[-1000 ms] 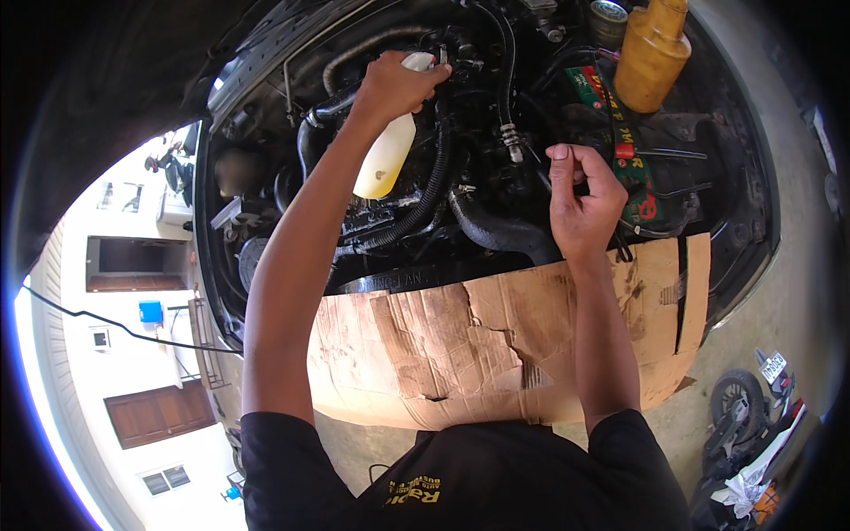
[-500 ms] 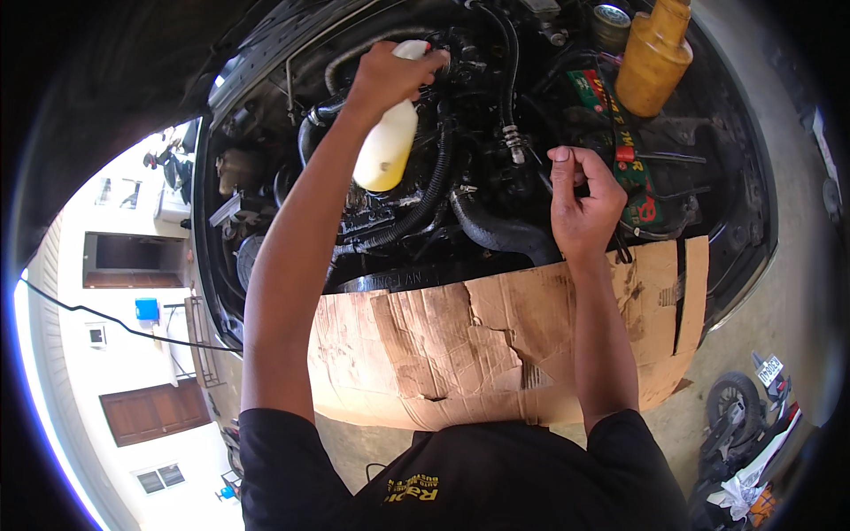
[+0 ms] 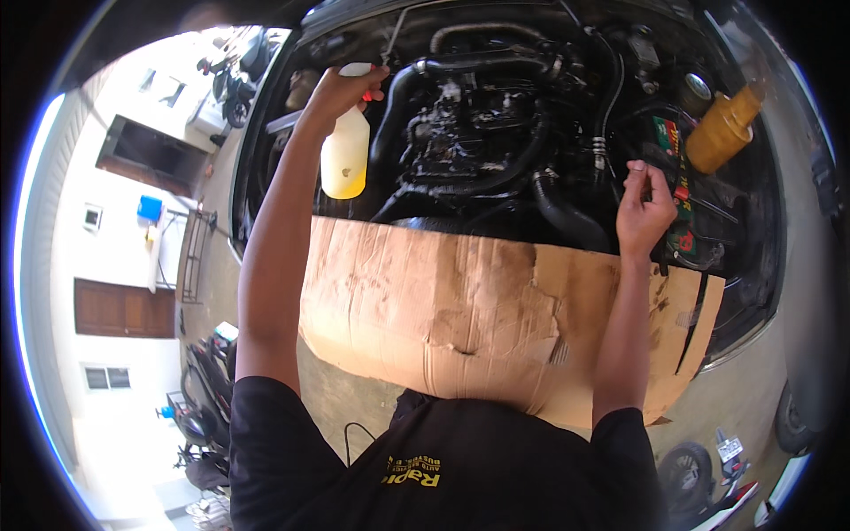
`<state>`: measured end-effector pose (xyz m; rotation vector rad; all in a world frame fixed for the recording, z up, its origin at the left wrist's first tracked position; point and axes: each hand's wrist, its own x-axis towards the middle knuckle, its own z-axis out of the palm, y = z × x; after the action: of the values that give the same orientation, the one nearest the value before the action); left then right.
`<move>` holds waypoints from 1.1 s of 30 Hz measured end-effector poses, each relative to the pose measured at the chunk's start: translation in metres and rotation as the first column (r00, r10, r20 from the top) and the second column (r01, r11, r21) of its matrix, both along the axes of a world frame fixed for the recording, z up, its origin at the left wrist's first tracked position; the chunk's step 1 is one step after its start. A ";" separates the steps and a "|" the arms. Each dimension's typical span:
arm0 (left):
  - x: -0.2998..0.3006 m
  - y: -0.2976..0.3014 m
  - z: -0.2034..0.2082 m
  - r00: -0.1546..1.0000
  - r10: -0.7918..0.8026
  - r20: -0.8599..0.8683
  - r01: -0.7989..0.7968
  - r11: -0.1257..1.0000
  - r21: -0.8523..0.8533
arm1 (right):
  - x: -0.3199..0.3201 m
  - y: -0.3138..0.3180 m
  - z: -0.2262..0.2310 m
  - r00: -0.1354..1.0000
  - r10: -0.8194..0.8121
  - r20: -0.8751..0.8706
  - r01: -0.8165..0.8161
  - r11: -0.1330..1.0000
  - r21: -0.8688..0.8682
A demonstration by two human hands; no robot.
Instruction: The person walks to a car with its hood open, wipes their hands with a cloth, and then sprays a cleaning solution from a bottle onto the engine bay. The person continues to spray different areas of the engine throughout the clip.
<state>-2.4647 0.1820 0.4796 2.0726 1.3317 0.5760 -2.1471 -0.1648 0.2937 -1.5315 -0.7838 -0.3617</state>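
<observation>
My left hand grips the neck of a spray bottle with a white and red trigger head. The bottle is translucent, with yellow liquid at its bottom, and hangs upright over the left side of the engine bay. The dark, wet-looking engine lies to its right. My right hand is closed, fingers curled and thumb pressed to them, beside the green and red battery. Whatever those fingers hold, if anything, is hidden.
A stained cardboard sheet covers the front edge of the engine bay before me. A dirty yellow plastic container stands beyond the battery, near a round can. Black hoses cross the bay. Motorcycles are parked at the left.
My view has shifted left, so the engine sits further right in it. My left hand has carried the spray bottle from above the engine to its left side. My right hand stays closed near the battery.
</observation>
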 end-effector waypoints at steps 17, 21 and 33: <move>-0.208 -0.017 -0.038 0.982 0.189 -0.001 -0.183 0.953 -0.240 | -0.252 -0.032 0.032 0.953 0.242 0.182 -0.175 0.931 -0.319; -0.229 -0.008 -0.053 0.972 0.179 0.149 -0.140 0.960 -0.243 | -0.320 -0.034 0.024 0.975 0.223 0.023 -0.204 0.927 -0.315; -0.250 0.007 -0.106 0.877 0.114 0.467 0.104 0.904 -0.416 | -0.358 0.011 -0.034 0.993 0.052 0.104 0.003 0.883 -0.469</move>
<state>-2.7144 0.1894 0.3733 1.4393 1.0490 0.6768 -2.5051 -0.1534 0.2596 -1.9646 -1.0326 -0.2507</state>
